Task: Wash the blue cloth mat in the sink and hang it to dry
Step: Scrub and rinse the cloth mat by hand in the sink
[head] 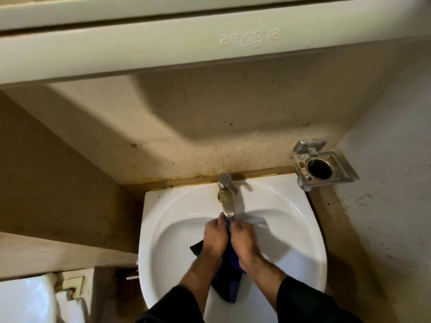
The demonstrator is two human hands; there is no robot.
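Observation:
The blue cloth mat [229, 283] hangs bunched and dark between my two hands over the white sink [303, 229]. My left hand [215, 236] grips its upper part from the left, and my right hand [243, 238] grips it from the right, both just below the spout of the metal tap [226, 197]. The mat's lower end trails toward the sink's front rim. A corner of it sticks out to the left of my left hand. Whether water runs from the tap I cannot tell.
A metal tumbler holder [319, 165] is fixed to the wall at the back right of the sink. A white cabinet [163, 47] overhangs above. A white cistern [25, 299] stands at the lower left. Tiled walls close in on both sides.

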